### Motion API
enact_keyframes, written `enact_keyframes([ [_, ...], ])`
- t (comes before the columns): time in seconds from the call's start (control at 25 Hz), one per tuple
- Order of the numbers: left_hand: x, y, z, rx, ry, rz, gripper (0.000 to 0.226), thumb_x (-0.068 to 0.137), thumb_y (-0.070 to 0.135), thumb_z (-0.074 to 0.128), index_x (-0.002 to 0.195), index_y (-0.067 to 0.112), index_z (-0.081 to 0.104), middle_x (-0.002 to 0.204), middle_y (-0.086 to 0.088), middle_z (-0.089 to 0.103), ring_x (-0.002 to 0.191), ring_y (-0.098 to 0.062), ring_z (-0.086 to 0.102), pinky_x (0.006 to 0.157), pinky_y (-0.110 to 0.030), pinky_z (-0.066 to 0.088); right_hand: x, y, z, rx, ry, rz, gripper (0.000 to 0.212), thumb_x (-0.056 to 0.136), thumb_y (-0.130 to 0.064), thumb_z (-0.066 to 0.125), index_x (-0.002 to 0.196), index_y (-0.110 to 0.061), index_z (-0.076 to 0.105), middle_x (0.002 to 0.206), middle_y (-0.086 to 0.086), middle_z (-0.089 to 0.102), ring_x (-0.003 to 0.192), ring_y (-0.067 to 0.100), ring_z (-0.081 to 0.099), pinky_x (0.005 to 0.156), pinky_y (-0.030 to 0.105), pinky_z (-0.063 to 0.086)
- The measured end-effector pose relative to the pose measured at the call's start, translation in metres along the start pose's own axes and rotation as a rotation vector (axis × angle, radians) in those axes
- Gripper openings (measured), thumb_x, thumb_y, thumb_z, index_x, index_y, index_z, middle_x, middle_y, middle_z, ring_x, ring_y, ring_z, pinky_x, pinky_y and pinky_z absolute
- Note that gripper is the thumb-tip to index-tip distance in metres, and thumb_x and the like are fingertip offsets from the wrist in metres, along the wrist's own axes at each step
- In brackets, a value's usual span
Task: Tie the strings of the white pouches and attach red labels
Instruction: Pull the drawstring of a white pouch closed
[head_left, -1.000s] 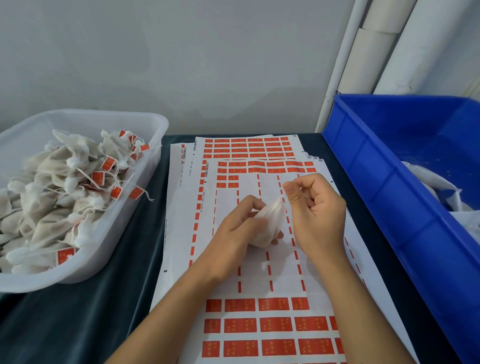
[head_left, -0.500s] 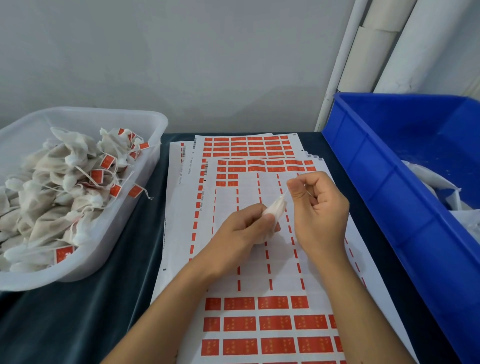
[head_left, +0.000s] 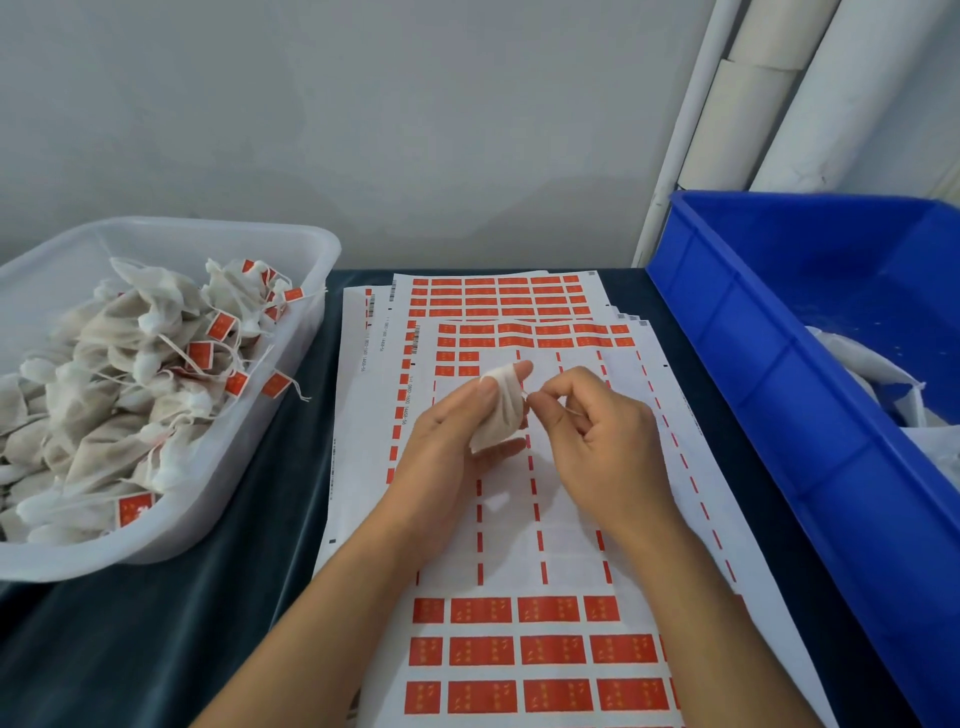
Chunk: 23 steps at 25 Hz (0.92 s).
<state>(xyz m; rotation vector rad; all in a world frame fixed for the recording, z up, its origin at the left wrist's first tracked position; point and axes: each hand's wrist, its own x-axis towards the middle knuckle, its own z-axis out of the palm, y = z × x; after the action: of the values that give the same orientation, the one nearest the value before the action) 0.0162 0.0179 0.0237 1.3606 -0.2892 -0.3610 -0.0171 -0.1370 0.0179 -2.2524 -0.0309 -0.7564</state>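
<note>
The left hand (head_left: 447, 441) holds a small white pouch (head_left: 501, 410) above the label sheets (head_left: 524, 649), its fingers (head_left: 511, 370) curled round the cloth from behind and below. Just right of those fingers, the right hand (head_left: 597, 441) pinches the thin string (head_left: 569, 411) where it leaves the pouch, the other fingers curled in.

The pouch looks light, soft and easily crushed, so it is best held by its gathered neck. The string seems fine and slippery, and likely needs a tight fingertip pinch near the neck.

The knot, if any, is too small to make out, and the string is only partly visible. Left of the hands, a clear tub (head_left: 291, 244) holds finished pouches with red tags; on the right, the blue bin (head_left: 779, 364) is cut off and its white contents are unclear.
</note>
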Motion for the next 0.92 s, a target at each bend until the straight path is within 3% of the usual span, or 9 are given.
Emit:
enact_keyframes([
  [0.12, 0.001, 0.0, 0.001, 0.074, 0.054, 0.022, 0.038, 0.099, 0.054, 0.052, 0.123, 0.034, 0.074, 0.127, 0.012, 0.072, 0.121, -0.018, 0.067, 0.098, -0.036, 0.059, -0.004, 0.001, -0.001, -0.001, -0.08, -0.083, 0.021, 0.099, -0.048, 0.052, 0.096, -0.03, 0.061, 0.078, -0.026, 0.058, 0.074, 0.0, 0.062, 0.064, 0.014, 0.05],
  [0.2, 0.001, -0.003, 0.001, 0.206, 0.041, 0.04, 0.036, 0.105, 0.047, 0.053, 0.106, 0.02, 0.076, 0.104, 0.001, 0.076, 0.101, -0.019, 0.071, 0.091, -0.034, 0.06, -0.004, 0.001, -0.002, 0.007, -0.079, -0.087, 0.024, 0.1, -0.05, 0.051, 0.097, -0.029, 0.061, 0.088, -0.02, 0.065, 0.083, 0.001, 0.065, 0.073, 0.016, 0.054],
  [0.32, 0.001, -0.005, 0.001, 0.352, -0.039, 0.081, 0.043, 0.098, 0.042, 0.051, 0.086, 0.004, 0.066, 0.081, -0.015, 0.062, 0.077, -0.028, 0.06, 0.075, -0.034, 0.051, 0.0, 0.001, -0.001, 0.02, -0.038, -0.102, 0.02, 0.101, -0.043, 0.056, 0.094, -0.025, 0.061, 0.096, -0.013, 0.062, 0.091, 0.006, 0.06, 0.077, 0.012, 0.048],
  [0.44, 0.001, -0.004, -0.002, 0.429, -0.107, 0.084, 0.027, 0.097, 0.039, 0.056, 0.08, 0.025, 0.071, 0.077, -0.005, 0.065, 0.075, -0.031, 0.061, 0.068, -0.032, 0.048, 0.002, -0.002, -0.003, 0.182, -0.114, -0.013, 0.02, 0.099, -0.044, 0.058, 0.095, -0.026, 0.067, 0.101, -0.019, 0.066, 0.098, 0.006, 0.064, 0.078, 0.013, 0.053],
  [0.56, 0.002, -0.006, -0.004, 0.52, -0.059, 0.118, 0.031, 0.102, 0.035, 0.058, 0.075, 0.044, 0.07, 0.068, 0.009, 0.064, 0.058, -0.006, 0.055, 0.055, -0.016, 0.042, 0.001, -0.003, -0.003, 0.303, -0.19, 0.106, 0.011, 0.097, -0.04, 0.062, 0.095, -0.031, 0.069, 0.092, -0.022, 0.069, 0.091, 0.003, 0.068, 0.069, 0.015, 0.056],
  [0.76, 0.001, -0.015, 0.001, 0.601, 0.036, 0.121, 0.024, 0.093, 0.045, 0.057, 0.08, 0.029, 0.07, 0.073, 0.014, 0.07, 0.063, -0.001, 0.06, 0.054, -0.011, 0.045, 0.0, -0.001, -0.005, 0.241, -0.186, 0.103, 0.007, 0.097, -0.034, 0.067, 0.09, -0.033, 0.067, 0.086, -0.021, 0.068, 0.089, 0.001, 0.066, 0.07, 0.01, 0.052],
  [0.92, -0.001, -0.018, 0.005, 0.668, 0.079, 0.172, 0.021, 0.088, 0.045, 0.055, 0.075, 0.03, 0.062, 0.072, 0.016, 0.067, 0.062, 0.0, 0.058, 0.052, -0.009, 0.042, 0.003, 0.0, -0.007, 0.246, -0.202, 0.121, 0.008, 0.097, -0.033, 0.069, 0.088, -0.033, 0.07, 0.081, -0.019, 0.069, 0.082, 0.004, 0.067, 0.066, 0.012, 0.051],
])
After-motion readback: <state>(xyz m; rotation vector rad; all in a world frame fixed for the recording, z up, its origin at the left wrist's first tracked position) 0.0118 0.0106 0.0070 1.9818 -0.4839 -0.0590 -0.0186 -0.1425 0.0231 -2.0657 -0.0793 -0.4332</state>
